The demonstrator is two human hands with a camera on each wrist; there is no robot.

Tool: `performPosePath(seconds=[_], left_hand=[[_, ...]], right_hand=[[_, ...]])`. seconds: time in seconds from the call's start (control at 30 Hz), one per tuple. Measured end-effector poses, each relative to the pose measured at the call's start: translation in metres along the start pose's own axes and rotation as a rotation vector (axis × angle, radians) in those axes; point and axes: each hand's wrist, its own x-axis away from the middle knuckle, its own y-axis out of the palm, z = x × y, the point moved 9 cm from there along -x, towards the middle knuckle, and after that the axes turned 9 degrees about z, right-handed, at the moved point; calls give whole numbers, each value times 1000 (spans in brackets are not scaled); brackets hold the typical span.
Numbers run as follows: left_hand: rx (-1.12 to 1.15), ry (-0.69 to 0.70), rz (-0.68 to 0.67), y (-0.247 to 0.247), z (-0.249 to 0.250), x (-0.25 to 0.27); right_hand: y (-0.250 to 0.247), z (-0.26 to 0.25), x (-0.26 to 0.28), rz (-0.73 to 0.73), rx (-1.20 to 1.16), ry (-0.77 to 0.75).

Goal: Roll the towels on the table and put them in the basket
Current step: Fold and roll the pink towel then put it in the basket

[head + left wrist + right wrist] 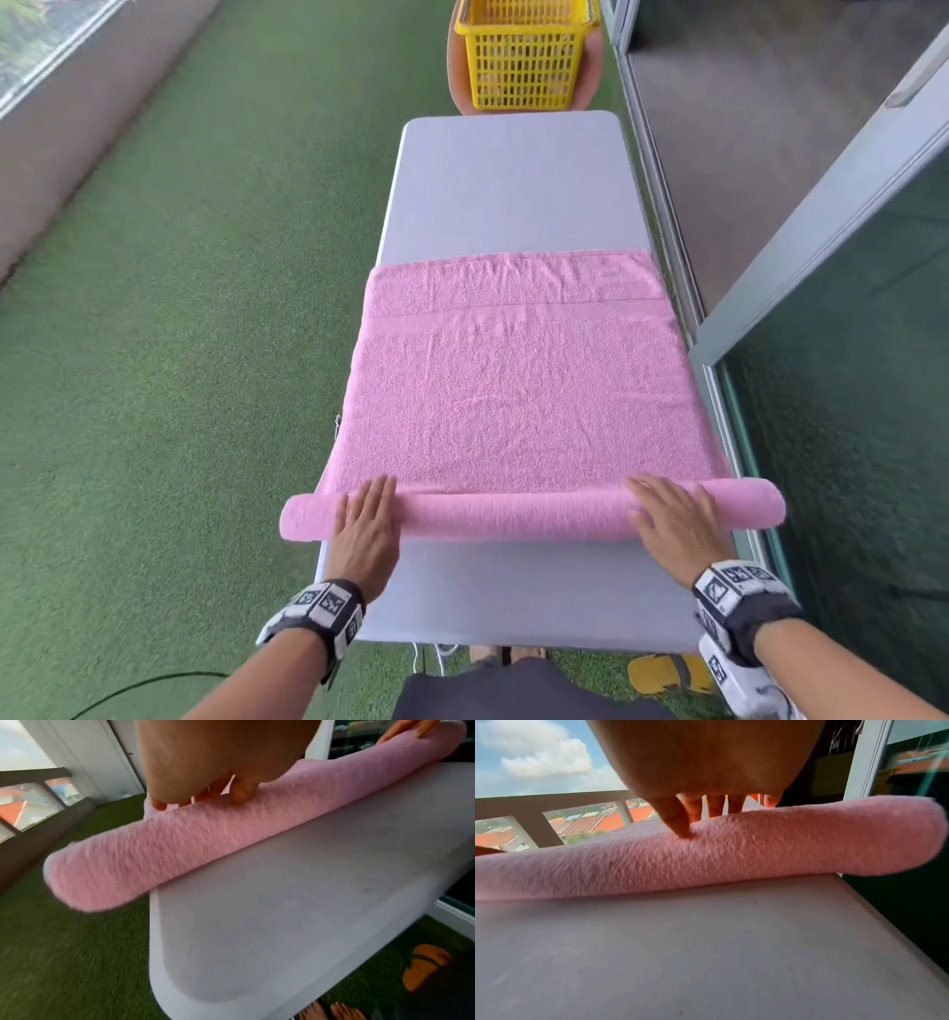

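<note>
A pink towel (513, 390) lies spread across the white table (508, 180). Its near end is wound into a long roll (513, 516) that overhangs both table sides. My left hand (367, 514) lies flat on the roll's left part, fingers straight and pointing forward. My right hand (667, 514) presses flat on the right part. The left wrist view shows the roll (144, 858) under the fingertips (239, 797). In the right wrist view the roll (757, 850) sits under the fingers (680, 823). A yellow basket (524, 56) stands on a chair beyond the table's far end.
Green artificial turf (179, 360) covers the floor on the left. A sliding glass door and its frame (821, 216) run close along the table's right side. A yellow sandal (667, 673) lies by my feet. The basket rests on an orange chair (457, 77).
</note>
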Motion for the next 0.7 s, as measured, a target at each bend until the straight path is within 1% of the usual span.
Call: performPosePath(seconds=[0.03,0.1,0.13,0.17,0.27,0.37,0.43,0.53,0.6,0.63,0.67,0.7], left_hand=[[7,-6,-14,2,-2,1],[-17,32,-75,11,0,8],[-30,36,-99,15,2,12],[-18,15,-94,17,4,15],[20,-63,57,16,22,11],[64,-25,97,7,56,10],[71,18,77,6,61,14],[43,59,46,7,45,28],[37,96,35,9,37,37],[43,107,35,9,34,39],[46,119,43,8,32,39],[46,117,56,6,30,36]], right_hand=[[8,0,2,-49,-28,-14],[20,0,13,-134,-11,-50],[19,1,18,-131,26,-63],[17,5,20,-111,52,-60],[4,22,17,-74,49,16],[-2,42,17,-88,40,104],[4,45,24,-163,59,90],[19,37,38,-317,109,-17],[19,31,42,-379,101,-48],[17,29,40,-378,95,-48],[13,28,36,-344,87,-38],[6,28,30,-268,79,-16]])
